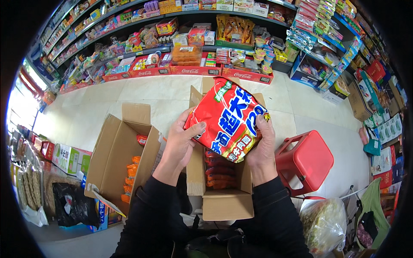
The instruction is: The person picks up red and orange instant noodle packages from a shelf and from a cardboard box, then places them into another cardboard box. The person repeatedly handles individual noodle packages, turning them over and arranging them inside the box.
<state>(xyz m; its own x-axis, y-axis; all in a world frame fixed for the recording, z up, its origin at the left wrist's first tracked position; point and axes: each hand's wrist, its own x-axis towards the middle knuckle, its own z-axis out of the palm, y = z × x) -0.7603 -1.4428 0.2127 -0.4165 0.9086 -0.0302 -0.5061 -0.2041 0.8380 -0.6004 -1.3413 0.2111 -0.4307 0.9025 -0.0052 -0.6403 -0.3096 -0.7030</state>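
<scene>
Both hands hold a large red instant noodle packet, tilted, its printed face towards me. My left hand grips its left edge, thumb on the front. My right hand holds the right edge, with its thumb on the front too. Below the packet stands an open cardboard box with a row of red packets inside. Another open cardboard box is to the left, holding orange packets and a small red one. The fingers behind the packet are hidden.
A red plastic stool stands right of the boxes. Shelves of packaged goods curve along the far side of the tiled floor. At the lower left lies a black plastic bag; a filled clear bag is at the lower right.
</scene>
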